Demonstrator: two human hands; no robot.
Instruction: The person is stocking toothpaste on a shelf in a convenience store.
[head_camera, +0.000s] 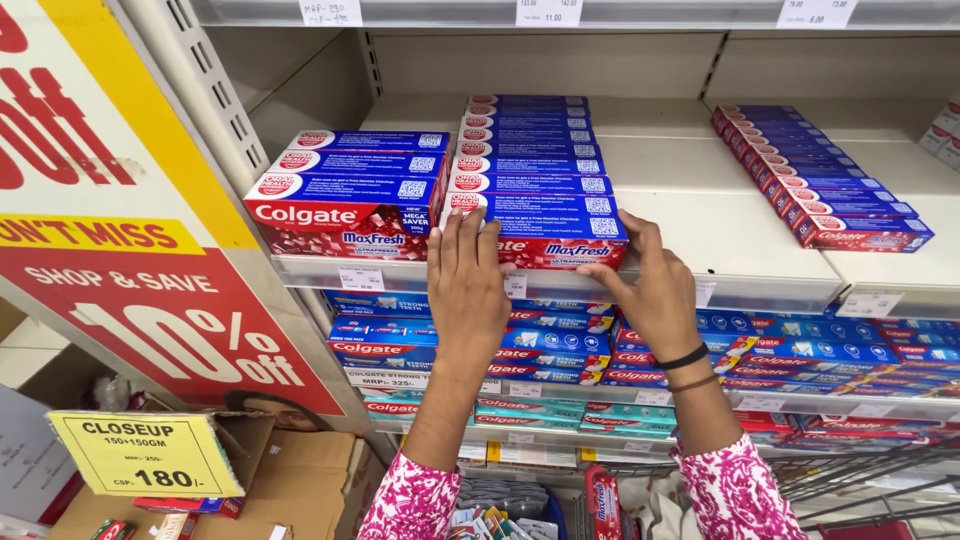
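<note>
- Sign (120, 250), red and yellow, hangs at the far left. A yellow price card (145, 455) sits below it, over a brown carton (300, 470).
- Left stack (350, 190) of blue and red boxes sits on the white shelf (760, 250). I count four boxes in it.
- Left hand (465, 280) lies flat with fingers spread, pressed on the front of the middle box (560, 235). It grips nothing.
- Middle box is the front one in a row at the shelf edge. I count about seven boxes in that row.
- Right hand (655, 285) curls on the right end of the same box. Its fingers hook over the top corner. Two dark bands (685, 365) ring that wrist.
- Right row (820, 180) lies well apart from the hands. I cannot count its boxes for sure; there are about ten.
- Lower shelves (800, 365) hold many more boxes, too many to count.
- Trouble could come, I think, if the hands push unevenly. Then the front box could tip off the edge. A hard shove could also bump the left stack just beside it.
</note>
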